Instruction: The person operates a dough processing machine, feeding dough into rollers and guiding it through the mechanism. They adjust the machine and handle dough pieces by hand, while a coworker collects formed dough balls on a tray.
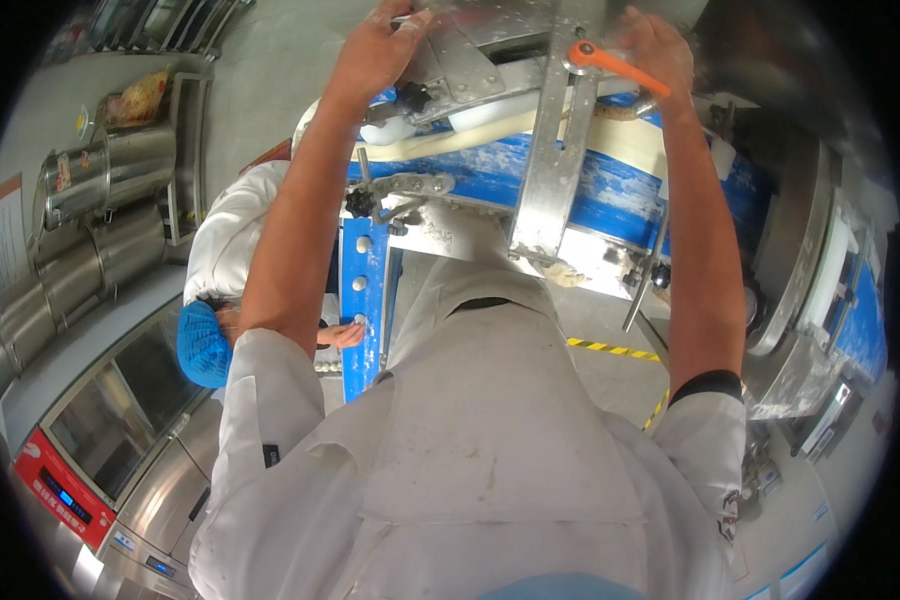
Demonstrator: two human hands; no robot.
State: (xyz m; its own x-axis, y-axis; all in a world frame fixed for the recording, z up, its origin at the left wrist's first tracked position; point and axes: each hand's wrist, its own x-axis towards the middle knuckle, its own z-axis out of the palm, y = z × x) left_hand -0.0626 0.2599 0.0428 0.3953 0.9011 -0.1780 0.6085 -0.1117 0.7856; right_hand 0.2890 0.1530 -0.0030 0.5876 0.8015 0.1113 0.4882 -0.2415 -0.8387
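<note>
My left hand [382,52] reaches over the far side of a dough machine, beside a floured metal plate [465,67]. My right hand [658,56] is at the top right, close to an orange clamp lever [622,67] on an upright steel bracket [555,150]. What either hand touches is blurred or hidden, so I cannot tell whether they hold anything. Beneath the bracket, a long strip of pale dough [487,135] lies on a floury blue conveyor belt [457,166]. A dough scrap [562,274] sticks at the bracket's foot.
At left, a co-worker in a blue hair net [204,345] reaches to a narrow blue conveyor [356,367] carrying several small dough balls [359,283]. Steel canisters [142,161] stand beyond. A metal rod [645,281] juts down near my right forearm. Yellow-black tape [611,348] marks the floor.
</note>
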